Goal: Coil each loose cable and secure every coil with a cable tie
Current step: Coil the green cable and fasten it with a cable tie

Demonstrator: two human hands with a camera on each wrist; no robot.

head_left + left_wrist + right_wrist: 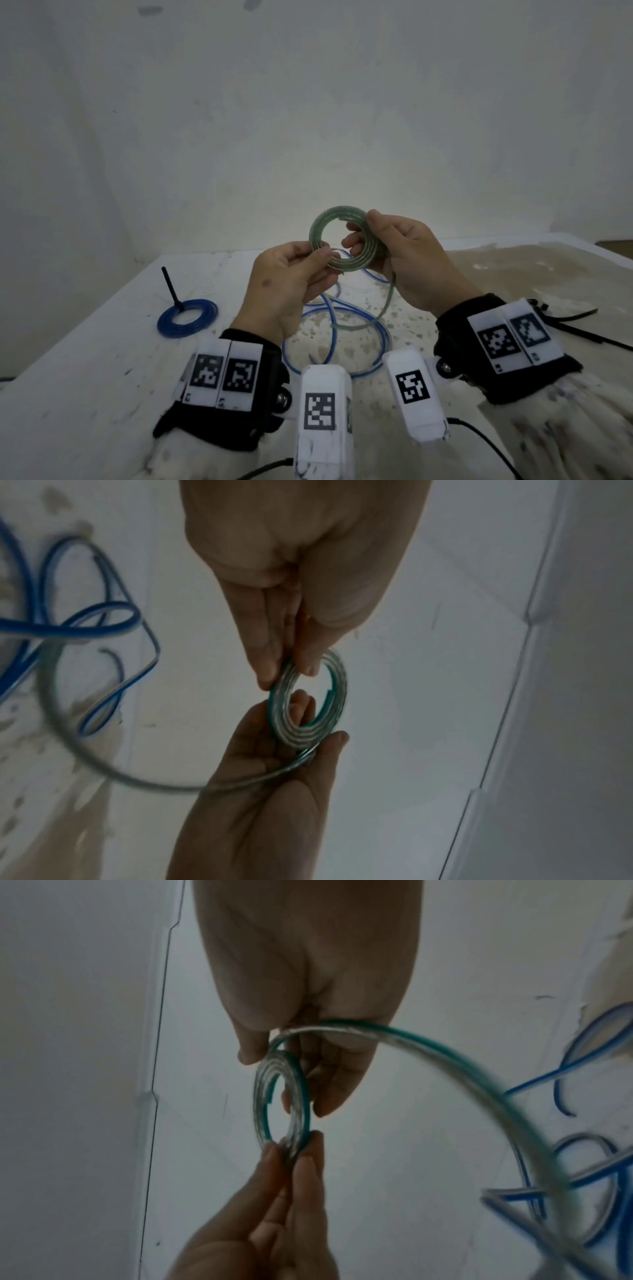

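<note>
I hold a green-striped clear cable wound into a flat coil (342,265) above the table. My left hand (323,263) pinches the coil's lower left edge between thumb and fingers. My right hand (359,229) grips its right side, thumb on top and fingers through the ring. The green loose tail (388,298) hangs from the right hand down to the table. In the left wrist view the left hand (287,673) pinches the coil (301,734). In the right wrist view the right hand (287,1080) holds the coil (303,1110), and the tail (479,1085) arcs away blurred.
A loose blue cable (342,339) lies in loops on the stained white table (102,359) under my hands. At the left lies a blue coil (187,318) with a black cable tie (171,287) standing up from it. More black cable ties (575,329) lie at the right. A wall stands behind.
</note>
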